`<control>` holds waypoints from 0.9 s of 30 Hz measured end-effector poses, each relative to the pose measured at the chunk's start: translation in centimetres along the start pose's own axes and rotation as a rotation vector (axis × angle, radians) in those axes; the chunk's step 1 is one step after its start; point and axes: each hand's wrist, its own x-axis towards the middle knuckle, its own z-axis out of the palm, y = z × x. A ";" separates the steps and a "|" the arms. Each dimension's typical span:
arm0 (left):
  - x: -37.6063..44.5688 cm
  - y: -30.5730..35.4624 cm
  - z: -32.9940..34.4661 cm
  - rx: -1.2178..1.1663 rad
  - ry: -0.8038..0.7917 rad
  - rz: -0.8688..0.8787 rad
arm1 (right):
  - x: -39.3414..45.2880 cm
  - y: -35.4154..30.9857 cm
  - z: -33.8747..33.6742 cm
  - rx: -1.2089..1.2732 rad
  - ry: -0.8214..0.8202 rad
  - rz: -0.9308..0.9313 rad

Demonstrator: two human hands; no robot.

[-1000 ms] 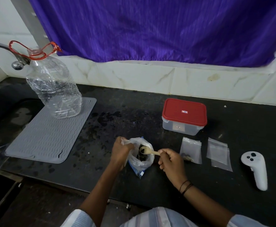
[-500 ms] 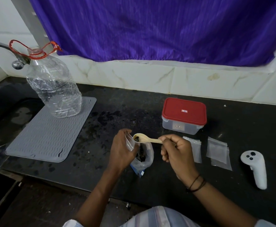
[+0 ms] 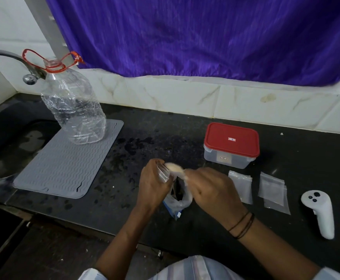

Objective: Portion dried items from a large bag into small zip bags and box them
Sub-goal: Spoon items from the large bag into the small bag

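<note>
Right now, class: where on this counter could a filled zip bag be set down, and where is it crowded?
Free: bare counter between grey mat and red-lidded box; also behind the white controller. Crowded: around both hands, the large bag and the empty zip bags.

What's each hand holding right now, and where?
Left hand pinches the large bag at its mouth edge; right hand grips the spoon by its handle.

box (image 3: 231,145) behind zip bags (image 3: 273,191), bottle (image 3: 73,110) on mat (image 3: 64,162)
</note>
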 end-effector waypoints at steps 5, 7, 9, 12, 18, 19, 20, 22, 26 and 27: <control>0.5 -0.3 -0.1 -0.099 -0.144 -0.364 | -1.8 1.6 1.9 0.151 -0.201 0.464; 0.4 0.1 0.3 -0.141 -0.200 -0.471 | -2.7 1.6 3.3 0.090 -0.308 0.466; 0.4 0.2 0.9 -0.164 -0.229 -0.520 | -3.3 1.6 4.3 0.019 -0.359 0.455; 0.6 -0.2 1.6 -0.240 -0.281 -0.572 | -3.5 1.2 5.3 -0.053 -0.348 0.434; 0.6 0.1 2.0 -0.498 -0.209 -0.730 | -4.6 1.5 7.0 0.058 -0.332 0.601; 0.5 0.1 2.0 -0.514 -0.208 -0.731 | -4.6 1.6 7.0 0.088 -0.334 0.626; 0.5 0.1 2.0 -0.521 -0.207 -0.735 | -4.7 1.6 7.0 0.112 -0.336 0.644; 0.4 0.1 1.9 -0.538 -0.201 -0.745 | -4.8 1.5 7.2 0.170 -0.350 0.687; 0.4 0.0 1.8 -0.578 -0.200 -0.742 | -5.0 1.7 7.9 0.380 -0.331 0.873; 0.4 -0.1 1.7 -0.586 -0.200 -0.738 | -5.1 1.8 8.0 0.468 -0.310 0.936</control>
